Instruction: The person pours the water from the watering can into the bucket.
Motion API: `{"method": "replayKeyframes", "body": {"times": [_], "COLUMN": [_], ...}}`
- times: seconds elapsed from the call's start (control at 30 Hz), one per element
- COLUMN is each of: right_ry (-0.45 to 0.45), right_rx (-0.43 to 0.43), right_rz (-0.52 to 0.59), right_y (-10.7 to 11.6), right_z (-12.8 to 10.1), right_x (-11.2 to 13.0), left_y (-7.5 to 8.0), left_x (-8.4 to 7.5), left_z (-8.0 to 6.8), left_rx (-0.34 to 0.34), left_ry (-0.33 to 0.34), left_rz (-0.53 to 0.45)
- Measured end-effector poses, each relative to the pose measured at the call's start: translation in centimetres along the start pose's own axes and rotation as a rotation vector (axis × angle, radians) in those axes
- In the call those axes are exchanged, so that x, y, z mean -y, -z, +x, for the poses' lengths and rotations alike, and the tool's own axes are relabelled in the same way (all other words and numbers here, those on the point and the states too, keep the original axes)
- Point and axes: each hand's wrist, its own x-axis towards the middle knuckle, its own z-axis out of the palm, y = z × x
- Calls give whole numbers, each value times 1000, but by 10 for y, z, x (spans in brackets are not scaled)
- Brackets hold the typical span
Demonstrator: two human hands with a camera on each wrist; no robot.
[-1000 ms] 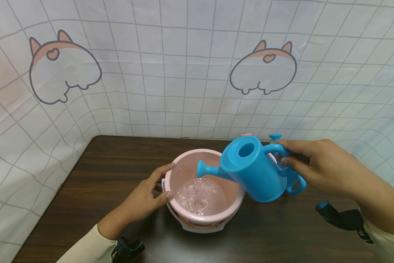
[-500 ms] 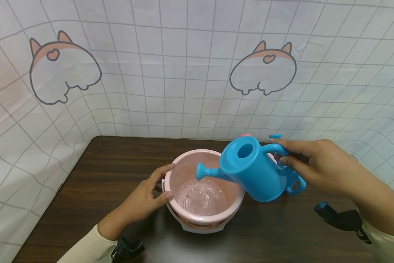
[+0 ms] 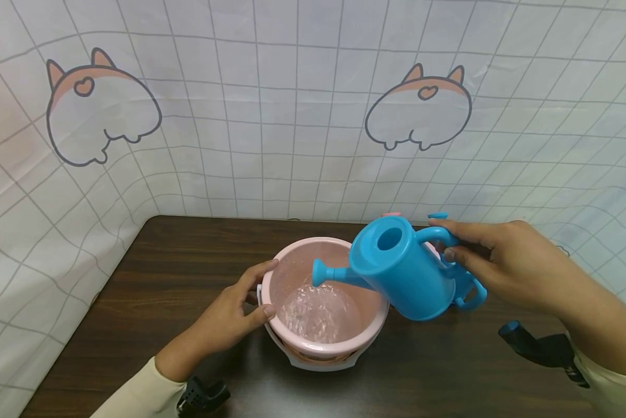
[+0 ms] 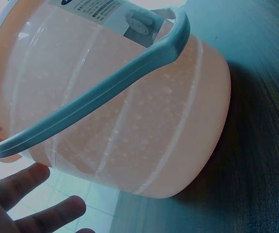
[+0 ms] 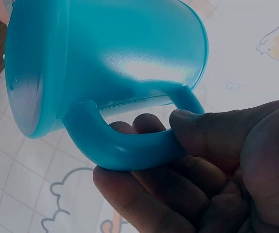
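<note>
- Curling round the handle of a blue watering can [image 3: 404, 270], the right hand [image 3: 506, 264] is seen with its thumb pressed on top of the loop and its fingers tucked beneath it, as the right wrist view shows [image 5: 129, 97].
- The can is held in the air, tilted, with its long axis running from the handle at the right down to the spout [image 3: 334, 273] at the left.
- The spout's tip is placed over the mouth of a pink bucket [image 3: 378, 307], inside the rim, so the bucket lies to the left of and below the right hand.
- Rippled water [image 3: 318, 310] is seen in the bucket's bottom, below the spout.
- The left hand [image 3: 234, 316] is laid against the bucket's left wall, thumb at the rim, fingers loosely bent along the side; it is the nearer hand to the bucket.
- In the left wrist view the fingers [image 4: 27, 194] appear fairly straight beside the bucket [image 4: 144, 136], whose pale bail handle [image 4: 100, 97] hangs down across the wall.
- The bucket is stood on a dark wooden counter [image 3: 151, 273], backed by a white gridded cloth [image 3: 271, 116] with cartoon prints.
</note>
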Motion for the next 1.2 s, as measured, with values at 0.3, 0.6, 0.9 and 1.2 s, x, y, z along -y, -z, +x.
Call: {"method": "replayKeyframes", "body": {"times": [0.3,0.6,0.9,1.2], "right_ry": [-7,12,-14,-12], "right_rx": [-1,-6,13,7], "right_rz": [-15,-21,-23,-29], "right_y": [0,-1,0,1], "right_z": [-1,0,0,1], "right_x": [0,1,1,2], "left_y": [0,-1,0,0], "left_x": [-1,-1,0,1], "left_z": [0,0,0,0], "left_rx": [-5,-2,7,8], "left_ry": [-5,4,5,1], "left_rz": [4,3,0,-4]}}
